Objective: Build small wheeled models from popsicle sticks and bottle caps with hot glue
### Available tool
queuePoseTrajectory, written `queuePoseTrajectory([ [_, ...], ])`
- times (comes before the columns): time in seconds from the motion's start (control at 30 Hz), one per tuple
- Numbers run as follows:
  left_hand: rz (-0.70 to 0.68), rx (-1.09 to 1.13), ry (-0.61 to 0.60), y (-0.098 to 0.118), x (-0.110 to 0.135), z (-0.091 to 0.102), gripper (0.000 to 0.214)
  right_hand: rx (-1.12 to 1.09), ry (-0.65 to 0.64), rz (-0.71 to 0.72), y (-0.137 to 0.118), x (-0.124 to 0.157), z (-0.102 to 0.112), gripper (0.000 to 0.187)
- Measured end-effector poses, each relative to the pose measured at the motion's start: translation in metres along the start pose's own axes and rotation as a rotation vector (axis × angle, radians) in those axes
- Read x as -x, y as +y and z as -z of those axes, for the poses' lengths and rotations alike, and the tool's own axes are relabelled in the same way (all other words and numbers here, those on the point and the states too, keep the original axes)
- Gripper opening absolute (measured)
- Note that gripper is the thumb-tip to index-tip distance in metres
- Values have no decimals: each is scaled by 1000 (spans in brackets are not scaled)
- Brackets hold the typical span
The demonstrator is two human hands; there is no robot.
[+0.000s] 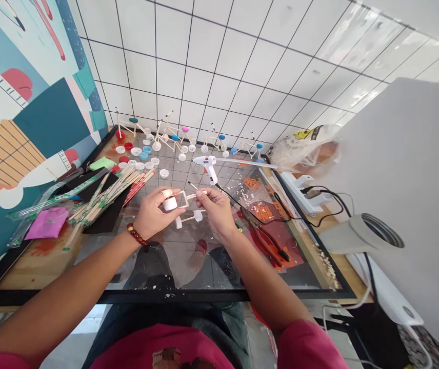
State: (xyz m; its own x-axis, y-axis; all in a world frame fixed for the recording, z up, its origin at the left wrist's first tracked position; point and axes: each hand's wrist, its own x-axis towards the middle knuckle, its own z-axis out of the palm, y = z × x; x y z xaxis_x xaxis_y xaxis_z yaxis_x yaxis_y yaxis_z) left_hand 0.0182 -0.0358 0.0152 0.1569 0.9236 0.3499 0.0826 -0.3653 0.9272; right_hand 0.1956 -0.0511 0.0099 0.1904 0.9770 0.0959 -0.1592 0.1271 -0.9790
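My left hand [157, 211], with a wrapping on one finger and a bead bracelet at the wrist, is closed on a small wooden stick frame [184, 200]. A white bottle cap [170, 203] sits between its fingers beside the frame. My right hand [216, 207] pinches the frame's thin sticks from the other side; a dark-tipped stick [192, 185] juts up by its fingertips. Just below both hands, a short stick joined to white pieces [198, 216] rests on the glass tabletop, partly hidden. Beyond them lies a white glue gun [207, 166] with a glue stick in its back.
Several stick-and-cap models [175, 138] stand along the tiled wall, with loose bottle caps [143, 155] before them. Bundled wooden sticks [102, 200] lie at left. Red-handled pliers [267, 243], a black cord [260, 220] and a power strip [302, 192] are at right.
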Motion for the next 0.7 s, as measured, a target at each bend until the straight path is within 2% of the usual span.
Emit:
queuePoseTrajectory([
  [0.2, 26, 10, -18, -2, 4, -1, 42, 9, 1, 23, -2, 3, -3, 24],
  [0.43, 208, 316, -68, -8, 5, -7, 57, 0, 12, 14, 1, 1, -2, 27],
  [0.6, 409, 492, -84, -8, 0, -8, 39, 5, 15, 16, 2, 1, -2, 26],
  [0.7, 436, 500, -107, -7, 0, -9, 35, 7, 0, 23, 2, 3, -4, 25],
])
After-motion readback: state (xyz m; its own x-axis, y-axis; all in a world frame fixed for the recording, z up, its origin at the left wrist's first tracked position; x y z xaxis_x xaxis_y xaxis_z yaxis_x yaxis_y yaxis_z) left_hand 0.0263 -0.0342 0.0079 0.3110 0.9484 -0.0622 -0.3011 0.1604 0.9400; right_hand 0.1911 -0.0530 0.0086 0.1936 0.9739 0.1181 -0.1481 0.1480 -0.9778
